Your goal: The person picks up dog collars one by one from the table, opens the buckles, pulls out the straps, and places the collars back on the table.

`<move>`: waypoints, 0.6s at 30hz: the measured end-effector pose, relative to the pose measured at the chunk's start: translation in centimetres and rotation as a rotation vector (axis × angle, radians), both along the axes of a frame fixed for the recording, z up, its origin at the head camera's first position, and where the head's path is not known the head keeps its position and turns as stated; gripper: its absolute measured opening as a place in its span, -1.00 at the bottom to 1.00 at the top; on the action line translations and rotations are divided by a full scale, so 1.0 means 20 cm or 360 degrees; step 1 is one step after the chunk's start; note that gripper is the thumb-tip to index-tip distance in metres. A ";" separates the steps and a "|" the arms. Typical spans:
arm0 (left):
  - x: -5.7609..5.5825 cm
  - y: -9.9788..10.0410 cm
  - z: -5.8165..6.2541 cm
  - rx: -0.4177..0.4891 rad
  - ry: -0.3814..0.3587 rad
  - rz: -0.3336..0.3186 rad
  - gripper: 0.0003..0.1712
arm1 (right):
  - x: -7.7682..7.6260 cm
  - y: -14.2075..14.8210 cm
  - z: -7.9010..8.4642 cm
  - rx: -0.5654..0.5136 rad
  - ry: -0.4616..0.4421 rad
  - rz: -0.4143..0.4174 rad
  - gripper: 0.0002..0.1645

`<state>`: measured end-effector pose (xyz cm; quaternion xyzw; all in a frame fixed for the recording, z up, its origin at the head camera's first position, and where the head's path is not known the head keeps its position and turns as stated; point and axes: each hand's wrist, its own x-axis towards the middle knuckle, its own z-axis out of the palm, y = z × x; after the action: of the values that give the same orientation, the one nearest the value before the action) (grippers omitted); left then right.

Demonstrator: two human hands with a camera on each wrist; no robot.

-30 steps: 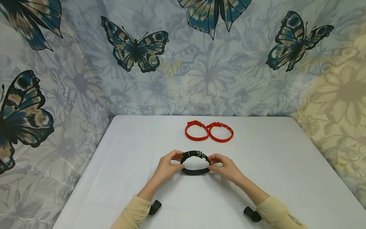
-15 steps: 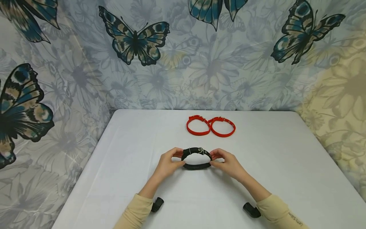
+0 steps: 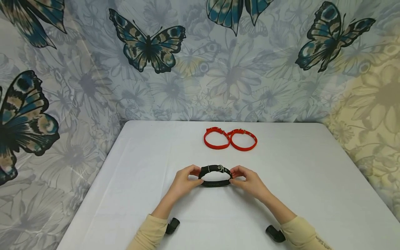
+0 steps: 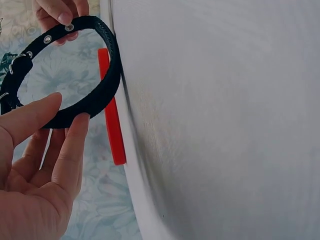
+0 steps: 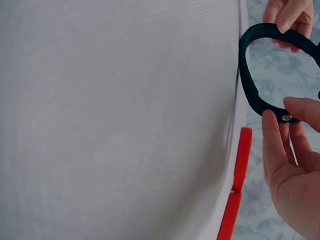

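A black buckled collar (image 3: 215,184), closed into a loop with metal eyelets and a buckle, is held between both hands over the table. My left hand (image 3: 183,181) pinches its left side between thumb and fingers. On the opposite side my right hand (image 3: 248,181) pinches the strap near an eyelet. In the left wrist view the collar (image 4: 107,85) stands on edge, the thumb inside the loop and fingers outside. The right wrist view shows the same collar (image 5: 245,65) with the right thumb and fingertips on its strap.
Two red collars (image 3: 216,147), also buckled into loops, lie side by side and touching towards the back of the white table (image 3: 150,149). A wall with butterfly prints (image 3: 148,48) rises behind. Black wrist devices (image 3: 275,234) stick out at both sleeves.
The head view has tilted slightly, shifting the whole scene. Both hands keep their pinch on the black collar, which has turned a little so its buckle side faces more squarely.
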<state>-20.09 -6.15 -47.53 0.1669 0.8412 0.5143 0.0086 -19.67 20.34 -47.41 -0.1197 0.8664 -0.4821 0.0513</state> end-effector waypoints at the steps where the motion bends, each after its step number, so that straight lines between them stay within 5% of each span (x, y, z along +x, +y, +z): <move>1: 0.00 0.00 0.00 0.0000 -0.0001 0.0004 -0.69 | 0.00 0.00 0.00 0.0010 0.0001 -0.0002 -0.71; 12: 0.01 0.01 0.00 -0.0035 0.0129 0.0021 -0.69 | 0.02 -0.01 0.03 -0.0033 0.0161 0.0057 -0.68; 18: 0.02 0.01 0.00 -0.0059 0.0200 0.0019 -0.70 | 0.04 -0.06 0.13 -0.0074 0.0240 0.0079 -0.68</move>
<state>-19.65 -5.94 -47.52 0.1937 0.8504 0.4872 -0.0441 -18.82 19.18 -44.86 -0.1782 0.8531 -0.4903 -0.0050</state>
